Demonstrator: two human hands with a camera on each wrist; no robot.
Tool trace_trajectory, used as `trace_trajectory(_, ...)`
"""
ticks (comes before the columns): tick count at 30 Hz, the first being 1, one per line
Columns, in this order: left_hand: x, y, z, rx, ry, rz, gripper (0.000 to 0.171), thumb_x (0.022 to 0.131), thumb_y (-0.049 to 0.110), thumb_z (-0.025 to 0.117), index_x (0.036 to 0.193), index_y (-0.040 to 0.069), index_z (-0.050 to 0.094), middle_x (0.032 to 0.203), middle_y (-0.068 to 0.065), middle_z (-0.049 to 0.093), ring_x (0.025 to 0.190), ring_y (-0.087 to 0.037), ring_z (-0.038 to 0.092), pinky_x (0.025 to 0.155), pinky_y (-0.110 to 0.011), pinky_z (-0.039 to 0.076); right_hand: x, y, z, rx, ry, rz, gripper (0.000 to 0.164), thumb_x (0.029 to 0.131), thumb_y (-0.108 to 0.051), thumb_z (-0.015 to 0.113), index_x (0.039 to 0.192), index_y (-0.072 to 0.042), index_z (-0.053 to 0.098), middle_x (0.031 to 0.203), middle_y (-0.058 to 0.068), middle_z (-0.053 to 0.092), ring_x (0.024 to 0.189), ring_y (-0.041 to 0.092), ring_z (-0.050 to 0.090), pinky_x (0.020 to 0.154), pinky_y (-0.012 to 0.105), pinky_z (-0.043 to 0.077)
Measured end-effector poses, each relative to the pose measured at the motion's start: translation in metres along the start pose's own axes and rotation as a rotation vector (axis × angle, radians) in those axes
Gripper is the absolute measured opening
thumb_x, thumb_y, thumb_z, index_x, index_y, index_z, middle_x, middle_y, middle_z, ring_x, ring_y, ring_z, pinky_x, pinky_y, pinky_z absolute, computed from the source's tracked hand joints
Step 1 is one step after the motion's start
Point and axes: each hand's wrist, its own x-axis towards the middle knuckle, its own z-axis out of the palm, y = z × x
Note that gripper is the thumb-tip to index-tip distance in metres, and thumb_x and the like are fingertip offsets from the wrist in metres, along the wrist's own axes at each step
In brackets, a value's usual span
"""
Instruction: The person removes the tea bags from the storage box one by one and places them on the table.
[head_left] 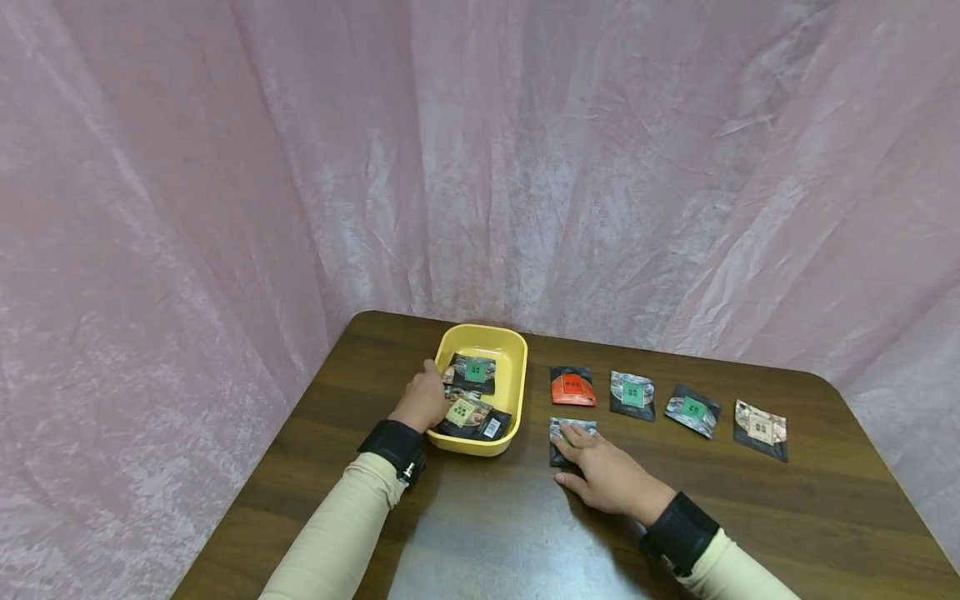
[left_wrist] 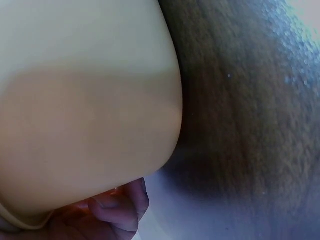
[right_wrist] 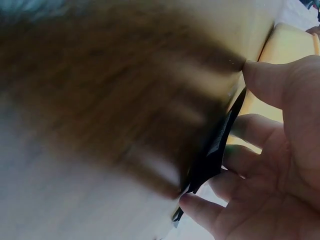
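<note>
Plainly, a packet (head_left: 557, 457) at lower centre is part-covered by the right hand (head_left: 609, 477), fingers spread, nothing pinched; leftward, the tub (head_left: 517, 379) is gripped by the left hand (head_left: 422, 400).

Head view: looked forward and down from above my side of the table (head_left: 825, 500), taking in its far corners. Left wrist view: sat close on the yellow tub (head_left: 517, 367), at my left hand (head_left: 422, 402). Right wrist view: looked low past my right hand (right_wrist: 280, 165); all shared the tub.
</note>
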Motion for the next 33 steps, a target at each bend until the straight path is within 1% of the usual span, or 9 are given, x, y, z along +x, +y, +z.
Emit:
trace_trajectory(7,0.000,-0.001,0.001,0.001,0.020,0.010,0.058,0.099,0.010,0.070,0.145,0.001,0.036,0.125,-0.025,0.062,0.108,-0.035,0.065,0.092,-0.051,0.057,0.002,0.002,0.000,-0.008,-0.009,0.000,0.063,0.106,-0.038,0.066,0.156,-0.002,0.052,0.167,0.026,0.043,0.157,0.046,0.040,0.124,0.066,0.035)
trace_trajectory(11,0.000,-0.002,0.001,-0.003,0.017,0.008,0.059,0.099,0.010,0.070,0.146,0.001,0.035,0.126,-0.025,0.062,0.109,-0.034,0.065,0.092,-0.052,0.057,0.002,0.000,-0.003,0.006,-0.019,0.007,0.063,0.105,-0.037,0.067,0.155,-0.001,0.053,0.166,0.027,0.043,0.157,0.047,0.040,0.124,0.067,0.033)
trace_trajectory(14,0.000,-0.003,0.001,-0.005,0.015,0.006,0.062,0.100,0.010,0.070,0.149,0.001,0.034,0.129,-0.025,0.062,0.111,-0.034,0.065,0.093,-0.052,0.057,0.002,-0.001,-0.006,0.009,-0.003,0.012,0.062,0.104,-0.036,0.069,0.153,0.001,0.055,0.165,0.029,0.044,0.156,0.048,0.040,0.123,0.067,0.034)
trace_trajectory(16,-0.001,-0.003,0.001,-0.008,0.012,0.004,0.063,0.100,0.010,0.070,0.150,0.001,0.033,0.130,-0.025,0.062,0.111,-0.034,0.065,0.094,-0.052,0.056,0.003,-0.002,-0.009,-0.001,0.025,0.013,0.062,0.104,-0.035,0.070,0.151,0.002,0.056,0.164,0.029,0.045,0.155,0.049,0.041,0.123,0.066,0.035)
trace_trajectory(19,-0.002,-0.003,0.000,-0.009,0.012,0.003,0.063,0.100,0.010,0.070,0.150,0.001,0.033,0.129,-0.025,0.062,0.111,-0.034,0.065,0.094,-0.053,0.056,0.006,-0.004,-0.014,-0.026,0.093,0.011,0.060,0.103,-0.034,0.072,0.150,0.002,0.058,0.163,0.029,0.047,0.154,0.049,0.043,0.121,0.065,0.039)
trace_trajectory(23,-0.003,-0.002,-0.001,-0.002,0.022,0.007,0.062,0.099,0.010,0.070,0.148,0.001,0.034,0.128,-0.025,0.062,0.110,-0.034,0.065,0.094,-0.052,0.056,0.015,-0.008,-0.024,-0.035,0.202,-0.009,0.060,0.101,-0.033,0.075,0.149,-0.001,0.060,0.158,0.031,0.052,0.146,0.049,0.053,0.114,0.062,0.048)
trace_trajectory(27,-0.002,0.000,-0.001,-0.002,0.013,-0.001,0.061,0.100,0.011,0.070,0.149,0.002,0.034,0.129,-0.025,0.062,0.109,-0.033,0.065,0.093,-0.051,0.057,0.025,-0.013,-0.036,-0.017,0.289,-0.016,0.062,0.100,-0.033,0.076,0.151,-0.003,0.058,0.154,0.028,0.057,0.137,0.047,0.062,0.109,0.060,0.053)
trace_trajectory(31,-0.001,0.002,0.001,-0.006,0.011,-0.003,0.062,0.100,0.011,0.070,0.150,0.002,0.034,0.130,-0.025,0.062,0.111,-0.034,0.066,0.094,-0.051,0.057,0.036,-0.021,-0.048,0.001,0.349,-0.022,0.065,0.101,-0.033,0.075,0.155,-0.005,0.054,0.153,0.023,0.059,0.137,0.043,0.062,0.109,0.060,0.052)
trace_trajectory(33,-0.001,0.002,0.002,-0.010,0.014,0.001,0.063,0.100,0.011,0.071,0.150,0.002,0.034,0.130,-0.025,0.063,0.112,-0.035,0.066,0.094,-0.051,0.057,0.043,-0.026,-0.053,0.008,0.359,-0.021,0.066,0.101,-0.035,0.074,0.157,-0.007,0.052,0.154,0.022,0.059,0.139,0.042,0.060,0.110,0.060,0.052)
